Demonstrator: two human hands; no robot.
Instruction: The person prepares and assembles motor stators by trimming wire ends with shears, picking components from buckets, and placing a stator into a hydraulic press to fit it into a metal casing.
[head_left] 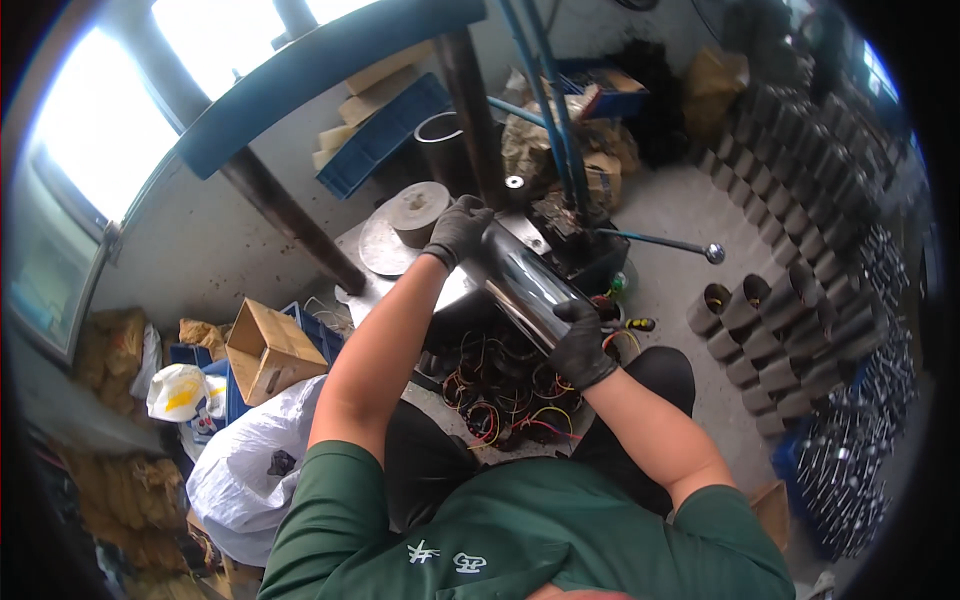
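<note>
A long shiny metal cylinder [528, 285] slants between my two gloved hands, its far end up and to the left. My left hand [460, 232] is closed at the far end, close to the round metal disc and ring [418, 208] on the machine's plate. Around the near end, above my right knee, my right hand [582, 348] is wrapped. Below the cylinder sit several dark round parts with coloured wires [500, 400], between my legs. The cylinder's inside does not show.
A blue press beam [330, 75] on dark posts arches over the work plate. A lever with a ball end [713, 253] sticks out to the right. Stacked grey metal sleeves [770, 330] fill the right side. At the left stand a cardboard box [270, 350] and a white sack [250, 470].
</note>
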